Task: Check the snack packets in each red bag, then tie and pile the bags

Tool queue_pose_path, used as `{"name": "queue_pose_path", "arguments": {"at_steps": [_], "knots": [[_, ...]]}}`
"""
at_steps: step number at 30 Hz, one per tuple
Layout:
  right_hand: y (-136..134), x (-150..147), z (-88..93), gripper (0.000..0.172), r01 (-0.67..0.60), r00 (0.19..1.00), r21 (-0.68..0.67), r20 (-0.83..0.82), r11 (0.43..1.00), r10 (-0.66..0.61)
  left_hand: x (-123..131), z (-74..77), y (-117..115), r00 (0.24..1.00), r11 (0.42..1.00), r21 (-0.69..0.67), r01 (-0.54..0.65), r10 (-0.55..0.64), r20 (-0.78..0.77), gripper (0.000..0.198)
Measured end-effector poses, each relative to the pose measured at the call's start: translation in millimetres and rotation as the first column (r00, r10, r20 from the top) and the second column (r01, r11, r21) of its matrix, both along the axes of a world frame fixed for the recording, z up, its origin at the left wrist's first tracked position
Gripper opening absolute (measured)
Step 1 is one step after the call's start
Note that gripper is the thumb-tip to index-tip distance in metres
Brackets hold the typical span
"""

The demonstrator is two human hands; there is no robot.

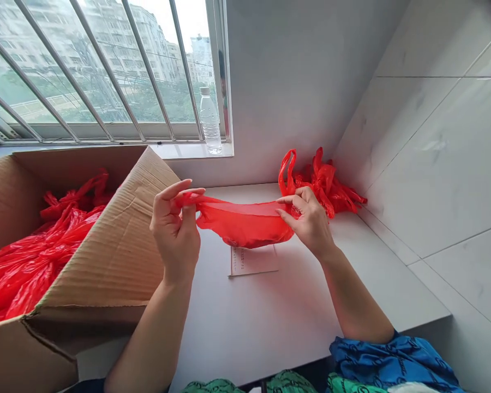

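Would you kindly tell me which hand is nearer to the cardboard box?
Left. The left hand is just beside the cardboard box, while the right hand is farther off, beyond the red plastic bag stretched between them.

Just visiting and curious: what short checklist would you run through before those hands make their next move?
1. Both hands on the bag: ok. The left hand and right hand each pinch one end of the red plastic bag.
2. Bag smoothed flat: not ok. It sags and bunches between the hands.
3. Bag free of tears: cannot tell. Its folds hide too much.
4. Cardboard box open: ok. Its flaps stand open, with red bags inside the cardboard box.
5. Water bottle apart from the hands: ok. The water bottle stands on the window sill.
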State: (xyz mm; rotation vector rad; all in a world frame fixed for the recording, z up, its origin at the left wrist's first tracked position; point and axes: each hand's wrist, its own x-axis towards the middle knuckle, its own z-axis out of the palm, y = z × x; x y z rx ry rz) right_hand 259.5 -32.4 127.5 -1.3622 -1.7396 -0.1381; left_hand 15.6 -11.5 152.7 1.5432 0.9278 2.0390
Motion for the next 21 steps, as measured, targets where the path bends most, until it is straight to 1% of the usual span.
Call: {"name": "queue_pose_path", "arguments": {"at_steps": [1,3,5,6,7,8,9,10,11,12,13,14,15,16,17,18,19,20,21], "knots": [[-4,-1,-6.9,0.020,0.009,0.999,-0.032,0.032,0.999,-0.008,-4,-6.4,-5,1.000,0.999,-0.042,0.023,-0.023,-0.012,0.026],[-14,0,-25.5,0.029,0.037,0.995,-0.099,0.092,0.994,-0.028,-12,-22.0,-17,0.991,0.979,-0.160,0.124,-0.131,-0.032,0.029],[-27,2,-45.0,0.043,0.088,0.985,-0.157,0.163,0.984,-0.062,-22,-37.8,-30,0.959,0.923,-0.291,0.252,-0.279,-0.053,0.020],[-35,4,-53.4,0.052,0.119,0.976,-0.187,0.203,0.975,-0.081,-26,-44.7,-36,0.931,0.883,-0.352,0.310,-0.357,-0.078,0.014],[-43,6,-60.2,0.062,0.153,0.964,-0.221,0.248,0.963,-0.096,-29,-50.9,-43,0.890,0.839,-0.405,0.362,-0.441,-0.119,0.013],[-51,8,-65.1,0.071,0.186,0.949,-0.263,0.297,0.947,-0.104,-31,-56.3,-48,0.834,0.794,-0.459,0.399,-0.522,-0.177,0.018],[-60,10,-68.1,0.076,0.219,0.930,-0.309,0.352,0.925,-0.102,-32,-60.9,-53,0.760,0.749,-0.517,0.414,-0.597,-0.258,0.025],[-68,12,-68.9,0.079,0.252,0.908,-0.355,0.410,0.900,-0.092,-32,-65.0,-57,0.670,0.717,-0.572,0.398,-0.653,-0.353,0.031],[-75,14,-67.7,0.078,0.284,0.883,-0.393,0.463,0.874,-0.078,-30,-68.6,-61,0.576,0.707,-0.614,0.350,-0.680,-0.454,0.036],[-82,15,-64.6,0.075,0.316,0.859,-0.421,0.508,0.850,-0.068,-28,-71.7,-63,0.489,0.720,-0.635,0.280,-0.676,-0.551,0.041],[-88,16,-59.8,0.071,0.347,0.840,-0.435,0.539,0.831,-0.068,-25,-74.2,-64,0.417,0.748,-0.632,0.201,-0.649,-0.636,0.045],[-92,17,-53.6,0.066,0.376,0.828,-0.437,0.555,0.817,-0.084,-21,-75.8,-65,0.363,0.780,-0.613,0.129,-0.612,-0.702,0.047],[-96,16,-46.5,0.060,0.407,0.822,-0.426,0.557,0.808,-0.120,-18,-76.5,-66,0.331,0.804,-0.590,0.080,-0.579,-0.745,0.047],[-100,16,-38.9,0.054,0.437,0.820,-0.407,0.547,0.802,-0.169,-15,-76.1,-66,0.323,0.818,-0.573,0.053,-0.557,-0.765,0.045],[-103,15,-31.4,0.046,0.455,0.826,-0.389,0.522,0.801,-0.215,-12,-74.8,-67,0.336,0.824,-0.564,0.045,-0.545,-0.769,0.044],[-105,14,-24.4,0.037,0.447,0.843,-0.382,0.482,0.809,-0.238,-10,-72.5,-67,0.368,0.829,-0.556,0.052,-0.534,-0.761,0.043],[-107,12,-18.5,0.029,0.403,0.875,-0.400,0.432,0.823,-0.219,-8,-69.7,-68,0.416,0.836,-0.545,0.069,-0.520,-0.746,0.042],[-109,10,-13.8,0.022,0.319,0.916,-0.451,0.373,0.834,-0.149,-7,-66.5,-69,0.471,0.845,-0.526,0.093,-0.503,-0.724,0.042],[-110,7,-10.8,0.019,0.202,0.951,-0.526,0.306,0.826,-0.038,-7,-63.5,-69,0.525,0.855,-0.504,0.121,-0.486,-0.699,0.042]]}}
